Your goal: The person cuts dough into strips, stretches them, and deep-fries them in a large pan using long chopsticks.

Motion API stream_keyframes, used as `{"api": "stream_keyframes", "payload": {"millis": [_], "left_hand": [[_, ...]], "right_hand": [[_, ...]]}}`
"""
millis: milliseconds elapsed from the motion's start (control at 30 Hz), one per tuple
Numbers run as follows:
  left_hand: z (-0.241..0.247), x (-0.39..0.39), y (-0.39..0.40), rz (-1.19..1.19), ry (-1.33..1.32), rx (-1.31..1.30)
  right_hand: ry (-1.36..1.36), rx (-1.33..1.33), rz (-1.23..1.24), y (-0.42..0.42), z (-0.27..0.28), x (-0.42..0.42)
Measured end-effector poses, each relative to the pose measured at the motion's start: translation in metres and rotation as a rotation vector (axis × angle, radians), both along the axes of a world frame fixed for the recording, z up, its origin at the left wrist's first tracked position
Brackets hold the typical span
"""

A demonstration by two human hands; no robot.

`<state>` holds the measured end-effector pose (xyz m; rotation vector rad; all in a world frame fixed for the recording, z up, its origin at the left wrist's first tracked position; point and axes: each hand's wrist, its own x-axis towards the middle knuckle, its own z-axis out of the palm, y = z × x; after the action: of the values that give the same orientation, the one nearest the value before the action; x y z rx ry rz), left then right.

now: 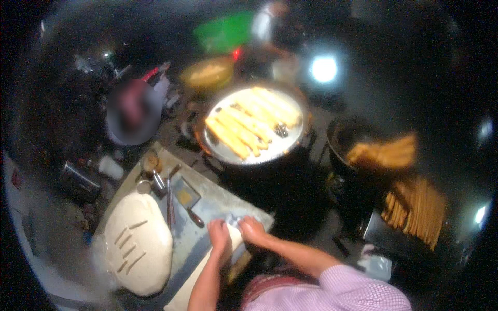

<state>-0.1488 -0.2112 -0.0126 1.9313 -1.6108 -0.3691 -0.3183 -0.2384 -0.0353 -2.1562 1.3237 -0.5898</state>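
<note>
My left hand (218, 234) and my right hand (253, 230) grip the far end of a long pale dough strip (194, 278) on the floured worktable (223, 198), one on either side. Fingers of both are curled around the dough, and the exact hold is partly hidden. To the left lies a large oval slab of dough (142, 245) with several short cuts in its top. A cleaver (188, 194) with a dark handle rests on the table just beyond my left hand. Beside it lies a thin rod (169, 202).
Beyond the table, long dough sticks (239, 130) fry in a wide round pan (253, 158). Browned sticks (383, 149) stand in a dark pot (336, 149) at right, with a rack of more (416, 214) below. Another person (161, 91) is at upper left. Small containers (151, 161) crowd the table's far corner.
</note>
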Motion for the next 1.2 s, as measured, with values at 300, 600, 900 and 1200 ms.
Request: {"api": "stream_keyframes", "payload": {"millis": [300,600,900,1200], "left_hand": [[-0.014,0.018,-0.016,0.084,0.067,0.035],[-0.030,0.047,-0.011,-0.037,0.138,0.156],[0.017,0.037,0.015,0.093,0.767,0.296],[0.080,0.028,0.178,0.227,0.711,0.047]], "right_hand": [[-0.008,0.007,0.079,-0.018,-0.002,0.007],[0.138,0.216,0.183,-0.014,0.013,0.033],[-0.059,-0.096,0.071,0.018,0.043,0.037],[-0.042,-0.147,0.057,0.031,0.060,0.067]]}}
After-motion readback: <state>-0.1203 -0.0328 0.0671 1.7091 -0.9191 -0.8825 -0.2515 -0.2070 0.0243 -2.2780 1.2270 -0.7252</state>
